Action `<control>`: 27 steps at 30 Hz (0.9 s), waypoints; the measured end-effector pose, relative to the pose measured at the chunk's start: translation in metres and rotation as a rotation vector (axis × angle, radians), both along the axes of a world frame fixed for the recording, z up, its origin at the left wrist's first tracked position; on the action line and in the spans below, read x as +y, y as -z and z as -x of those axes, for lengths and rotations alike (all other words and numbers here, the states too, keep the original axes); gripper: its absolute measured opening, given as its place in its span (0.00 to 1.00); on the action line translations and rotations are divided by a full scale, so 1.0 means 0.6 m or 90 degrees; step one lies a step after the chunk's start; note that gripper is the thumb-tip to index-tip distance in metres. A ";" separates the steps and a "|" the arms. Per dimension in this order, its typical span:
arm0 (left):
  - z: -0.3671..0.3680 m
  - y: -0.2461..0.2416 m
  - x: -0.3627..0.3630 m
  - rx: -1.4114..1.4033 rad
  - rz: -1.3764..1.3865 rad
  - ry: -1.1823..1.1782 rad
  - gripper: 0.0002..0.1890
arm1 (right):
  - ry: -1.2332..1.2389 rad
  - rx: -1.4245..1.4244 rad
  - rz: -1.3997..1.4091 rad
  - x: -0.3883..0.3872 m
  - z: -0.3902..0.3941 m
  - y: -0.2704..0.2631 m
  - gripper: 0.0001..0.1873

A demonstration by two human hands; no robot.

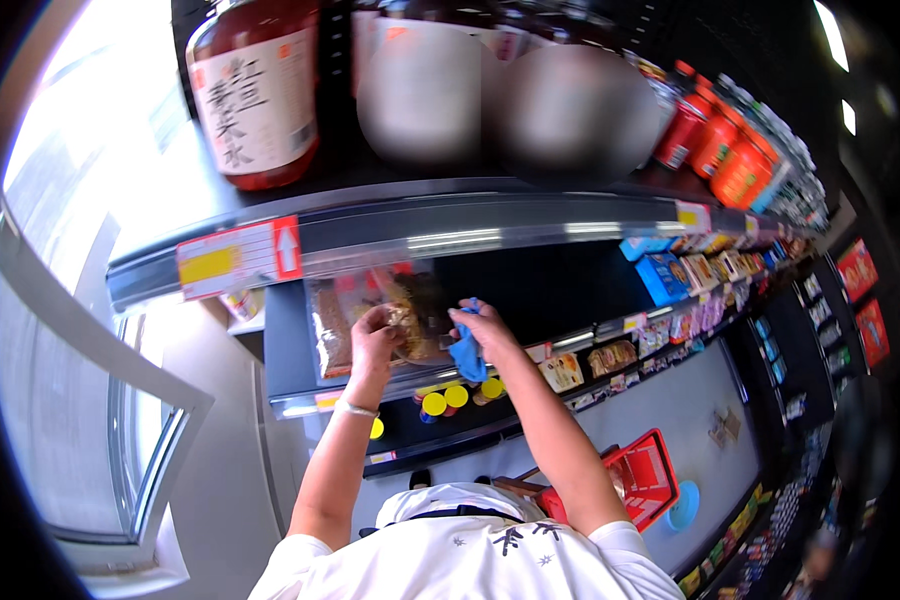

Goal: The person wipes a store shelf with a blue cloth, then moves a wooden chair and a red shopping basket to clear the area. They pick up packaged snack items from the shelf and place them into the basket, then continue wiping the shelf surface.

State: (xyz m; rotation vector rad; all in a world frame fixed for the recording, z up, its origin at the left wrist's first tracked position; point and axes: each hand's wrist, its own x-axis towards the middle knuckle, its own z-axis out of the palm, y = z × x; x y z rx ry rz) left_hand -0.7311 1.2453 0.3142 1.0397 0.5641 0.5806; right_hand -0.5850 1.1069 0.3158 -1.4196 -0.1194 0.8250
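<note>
My left hand (373,346) pinches the edge of a clear plastic packet (411,330) of golden-brown dried food, on the left part of a dark shelf. A crumpled blue cloth (467,352) is gripped in my right hand (486,330), just right of that packet and over the shelf's front edge. Another clear packet (330,330) with reddish-brown contents lies left of my left hand. The fingertips of both hands are small in view, and what lies under the packets is hidden.
Above runs a shelf edge (495,214) with a price tag (236,259) and large bottles (259,112). Yellow-lidded jars (445,401) stand below. Blue boxes (661,277) are farther right on the shelf. A red shopping basket (645,480) and blue basin (682,506) are behind my right arm.
</note>
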 end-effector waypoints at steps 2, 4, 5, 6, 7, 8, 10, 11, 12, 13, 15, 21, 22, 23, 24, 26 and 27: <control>0.009 -0.002 -0.006 -0.058 0.003 0.010 0.22 | 0.001 0.031 -0.021 0.003 -0.006 0.016 0.19; 0.019 -0.004 -0.012 -0.113 -0.008 0.022 0.20 | -0.013 0.073 -0.061 -0.005 -0.005 0.017 0.17; 0.023 -0.011 -0.019 -0.157 -0.009 0.059 0.19 | -0.021 0.095 -0.075 -0.017 -0.004 0.012 0.13; 0.026 -0.020 -0.033 -0.166 -0.002 0.084 0.18 | -0.032 0.108 -0.099 -0.036 -0.002 0.007 0.11; 0.037 -0.041 -0.047 -0.172 0.000 0.101 0.17 | -0.052 0.123 -0.126 -0.050 0.007 -0.004 0.10; 0.043 -0.056 -0.064 -0.168 -0.013 0.092 0.15 | -0.067 0.135 -0.157 -0.068 0.019 -0.018 0.10; 0.040 -0.051 -0.093 -0.170 -0.054 0.111 0.16 | -0.025 0.151 -0.168 -0.116 0.036 -0.025 0.09; 0.041 -0.047 -0.108 -0.171 -0.073 0.119 0.16 | -0.005 0.160 -0.172 -0.143 0.043 -0.023 0.08; 0.036 -0.032 -0.123 -0.171 -0.098 0.167 0.16 | 0.009 0.158 -0.206 -0.176 0.048 -0.013 0.08; 0.029 -0.033 -0.157 -0.168 -0.087 0.163 0.16 | 0.040 0.151 -0.204 -0.212 0.053 0.002 0.08; 0.014 -0.008 -0.214 -0.147 -0.098 0.224 0.15 | 0.103 0.134 -0.197 -0.288 0.062 0.028 0.09; -0.019 0.095 -0.420 0.013 -0.160 0.424 0.12 | 0.342 0.154 -0.158 -0.544 0.124 0.147 0.09; -0.027 0.124 -0.438 0.032 -0.237 0.491 0.12 | 0.378 0.155 -0.150 -0.579 0.141 0.153 0.09; -0.033 0.149 -0.458 0.047 -0.312 0.562 0.13 | 0.419 0.171 -0.142 -0.613 0.157 0.167 0.09; -0.031 0.145 -0.500 0.063 -0.230 0.573 0.15 | 0.462 0.173 -0.152 -0.646 0.176 0.188 0.09; -0.034 0.130 -0.576 0.110 -0.186 0.660 0.16 | 0.554 0.194 -0.155 -0.714 0.209 0.224 0.09; -0.033 0.133 -0.609 0.147 -0.174 0.694 0.15 | 0.603 0.188 -0.155 -0.747 0.234 0.234 0.09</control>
